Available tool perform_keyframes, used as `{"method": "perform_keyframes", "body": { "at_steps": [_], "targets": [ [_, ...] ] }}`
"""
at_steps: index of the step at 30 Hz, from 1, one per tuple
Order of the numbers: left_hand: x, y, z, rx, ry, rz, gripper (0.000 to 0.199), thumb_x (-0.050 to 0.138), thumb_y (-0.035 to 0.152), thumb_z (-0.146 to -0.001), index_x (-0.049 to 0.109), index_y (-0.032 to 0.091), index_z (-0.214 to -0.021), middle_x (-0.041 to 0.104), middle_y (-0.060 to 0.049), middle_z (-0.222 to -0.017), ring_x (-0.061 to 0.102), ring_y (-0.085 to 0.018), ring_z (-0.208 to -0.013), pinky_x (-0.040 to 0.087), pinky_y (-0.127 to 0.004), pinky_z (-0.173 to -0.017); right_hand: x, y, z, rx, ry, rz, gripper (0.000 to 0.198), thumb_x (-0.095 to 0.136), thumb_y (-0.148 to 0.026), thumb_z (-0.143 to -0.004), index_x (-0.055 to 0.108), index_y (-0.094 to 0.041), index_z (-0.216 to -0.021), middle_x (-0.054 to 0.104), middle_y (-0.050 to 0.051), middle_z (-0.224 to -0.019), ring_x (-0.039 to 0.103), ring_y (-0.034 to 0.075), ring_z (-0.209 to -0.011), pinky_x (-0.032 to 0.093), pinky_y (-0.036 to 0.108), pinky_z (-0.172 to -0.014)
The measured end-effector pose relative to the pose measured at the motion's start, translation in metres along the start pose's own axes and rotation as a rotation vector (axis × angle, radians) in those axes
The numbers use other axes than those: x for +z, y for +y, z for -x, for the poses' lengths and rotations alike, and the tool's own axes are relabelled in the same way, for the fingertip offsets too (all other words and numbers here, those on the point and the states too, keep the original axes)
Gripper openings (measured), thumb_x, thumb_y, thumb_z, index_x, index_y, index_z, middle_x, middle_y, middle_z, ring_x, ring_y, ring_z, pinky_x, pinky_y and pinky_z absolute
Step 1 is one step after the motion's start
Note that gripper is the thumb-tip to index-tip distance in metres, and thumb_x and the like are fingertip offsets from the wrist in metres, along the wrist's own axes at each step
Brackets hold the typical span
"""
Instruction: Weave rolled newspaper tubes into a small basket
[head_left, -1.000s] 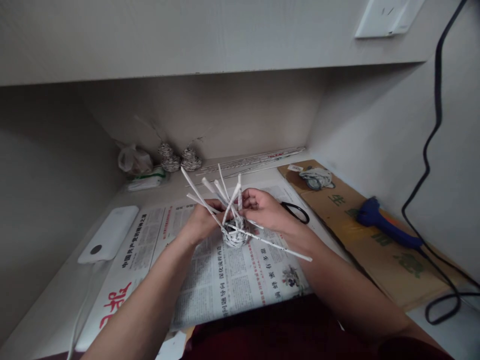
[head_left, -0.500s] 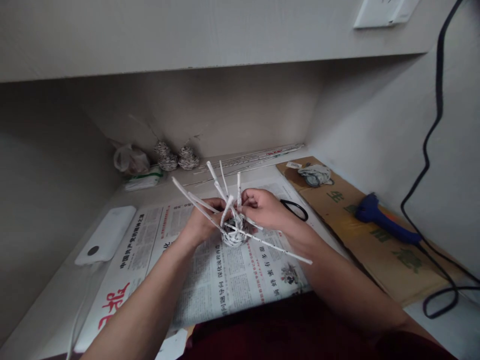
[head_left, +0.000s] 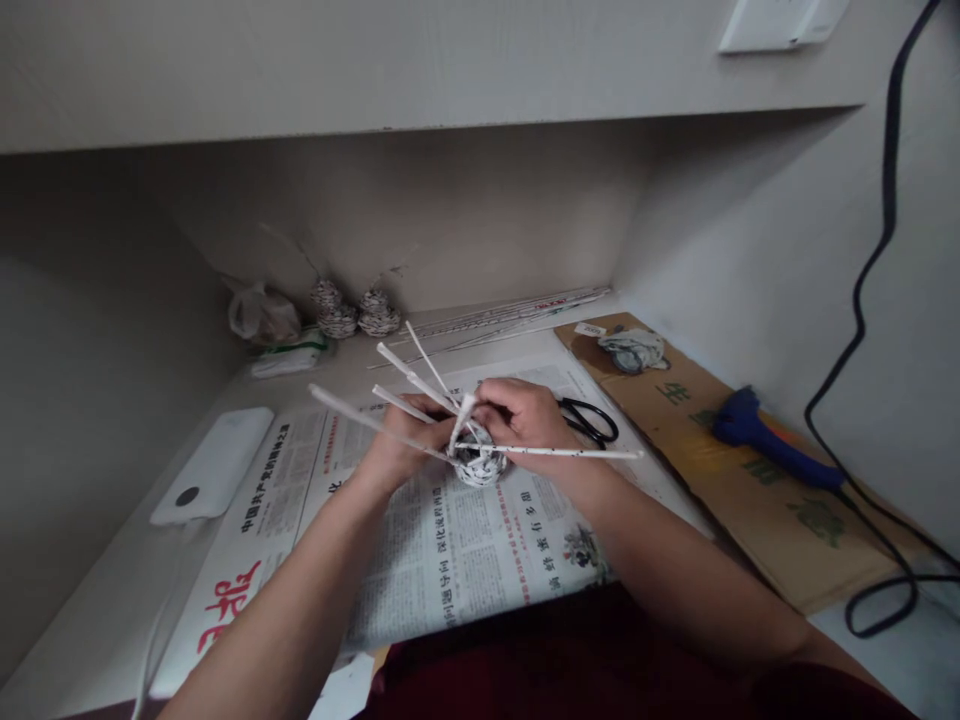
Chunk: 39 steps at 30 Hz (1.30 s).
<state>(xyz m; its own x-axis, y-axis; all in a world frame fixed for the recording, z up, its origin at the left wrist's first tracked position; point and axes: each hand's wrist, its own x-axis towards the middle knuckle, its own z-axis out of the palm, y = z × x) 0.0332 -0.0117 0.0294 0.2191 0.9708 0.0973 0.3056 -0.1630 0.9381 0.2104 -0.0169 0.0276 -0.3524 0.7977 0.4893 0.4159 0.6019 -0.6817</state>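
A small round weave of rolled newspaper tubes (head_left: pixel 481 466) is held between both hands above the newspaper sheet (head_left: pixel 405 560). Several loose paper tubes (head_left: pixel 420 380) fan out from its top, and one long speckled tube (head_left: pixel 570 453) points right across my right wrist. My left hand (head_left: pixel 405 440) grips the weave's left side, fingers closed round its far side and partly hidden. On the other side, my right hand (head_left: pixel 521 415) has its fingers curled in at the weave's upper rim. Which tube those fingers pinch is hidden.
Black-handled scissors (head_left: pixel 592 422) lie just right of my right hand. A blue glue gun (head_left: pixel 772 440) rests on cardboard (head_left: pixel 720 500) with a cord. Behind are two woven gourd shapes (head_left: pixel 379 315), a plastic bag (head_left: pixel 262 315) and paper tubes (head_left: pixel 525 315). A white power bank (head_left: pixel 214 465) lies left.
The weave has turned in my hands: the long tube swung up to nearly level, and the upright tubes now lean left. My right hand shifted slightly, showing more of the scissors.
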Motion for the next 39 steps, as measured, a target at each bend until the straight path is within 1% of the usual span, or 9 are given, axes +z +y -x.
{"method": "perform_keyframes", "body": {
  "at_steps": [7,13,16,21,26,30,33,36,39],
  "targets": [
    [0.005,-0.003,0.002,0.128,0.039,-0.153,0.006,0.064,0.016,-0.065,0.069,0.017,-0.063,0.070,-0.005,-0.064,0.058,-0.015,-0.056,0.045,-0.025,-0.051,0.006,0.005,0.000,-0.028,-0.005,0.034,0.017,0.052,-0.017,-0.085,0.068,-0.023,-0.083,0.066,0.001,-0.079,0.058,0.015,-0.075,0.041,0.026,-0.069],
    [0.006,0.003,0.007,0.102,0.043,-0.331,0.008,0.061,0.016,-0.067,0.069,0.015,-0.068,0.068,-0.004,-0.062,0.059,-0.016,-0.057,0.042,-0.025,-0.052,0.012,0.002,-0.002,0.173,0.114,-0.130,0.010,0.064,-0.026,-0.078,0.065,-0.020,-0.072,0.061,-0.003,-0.063,0.052,0.010,-0.057,0.038,0.021,-0.054],
    [0.008,0.006,0.009,0.071,0.023,-0.358,0.011,0.059,0.017,-0.068,0.069,0.015,-0.072,0.068,-0.003,-0.066,0.060,-0.015,-0.060,0.042,-0.024,-0.053,0.014,0.002,-0.002,0.213,0.128,-0.208,0.011,0.066,-0.026,-0.074,0.062,-0.018,-0.068,0.055,-0.004,-0.058,0.048,0.009,-0.054,0.036,0.019,-0.050],
    [0.009,0.004,0.010,0.105,0.000,-0.287,0.006,0.059,0.019,-0.070,0.064,0.015,-0.070,0.065,-0.002,-0.067,0.057,-0.014,-0.063,0.043,-0.024,-0.056,0.012,-0.003,-0.001,0.163,0.088,-0.241,0.007,0.064,-0.022,-0.076,0.064,-0.017,-0.071,0.056,-0.003,-0.061,0.050,0.008,-0.056,0.038,0.019,-0.051],
    [0.003,0.009,0.008,0.135,-0.113,-0.165,0.005,0.060,0.021,-0.069,0.061,0.016,-0.068,0.063,-0.001,-0.066,0.055,-0.012,-0.061,0.044,-0.024,-0.057,0.010,-0.004,0.000,0.025,0.068,-0.124,0.009,0.064,-0.023,-0.081,0.067,-0.018,-0.075,0.058,-0.003,-0.061,0.050,0.008,-0.056,0.037,0.019,-0.054],
    [-0.003,0.014,0.008,0.169,-0.149,-0.178,0.011,0.056,0.021,-0.072,0.056,0.017,-0.061,0.058,0.002,-0.059,0.049,-0.010,-0.055,0.042,-0.023,-0.054,0.012,-0.001,0.001,-0.086,0.088,-0.022,0.012,0.063,-0.024,-0.083,0.068,-0.019,-0.074,0.061,-0.003,-0.063,0.051,0.008,-0.056,0.038,0.020,-0.057],
    [-0.003,0.013,0.007,0.191,-0.159,-0.188,0.007,0.056,0.019,-0.070,0.059,0.016,-0.064,0.062,-0.001,-0.064,0.055,-0.012,-0.060,0.044,-0.024,-0.058,0.014,-0.003,0.002,-0.126,0.102,-0.008,0.012,0.063,-0.025,-0.084,0.069,-0.020,-0.074,0.063,-0.001,-0.064,0.054,0.009,-0.059,0.041,0.020,-0.059],
    [-0.001,0.011,0.007,0.174,-0.145,-0.167,0.007,0.058,0.018,-0.068,0.064,0.015,-0.070,0.066,-0.004,-0.071,0.059,-0.015,-0.067,0.047,-0.026,-0.062,0.015,-0.007,0.003,-0.094,0.160,-0.121,0.006,0.066,-0.024,-0.081,0.069,-0.020,-0.078,0.067,0.000,-0.069,0.057,0.009,-0.061,0.045,0.021,-0.060],
    [0.002,0.010,0.008,0.139,-0.088,-0.201,0.006,0.060,0.017,-0.068,0.065,0.015,-0.071,0.067,-0.003,-0.070,0.059,-0.015,-0.064,0.047,-0.026,-0.061,0.015,-0.009,0.002,0.010,0.226,-0.369,0.010,0.068,-0.029,-0.080,0.068,-0.020,-0.085,0.068,0.001,-0.075,0.060,0.010,-0.060,0.050,0.022,-0.057]
  ]
}}
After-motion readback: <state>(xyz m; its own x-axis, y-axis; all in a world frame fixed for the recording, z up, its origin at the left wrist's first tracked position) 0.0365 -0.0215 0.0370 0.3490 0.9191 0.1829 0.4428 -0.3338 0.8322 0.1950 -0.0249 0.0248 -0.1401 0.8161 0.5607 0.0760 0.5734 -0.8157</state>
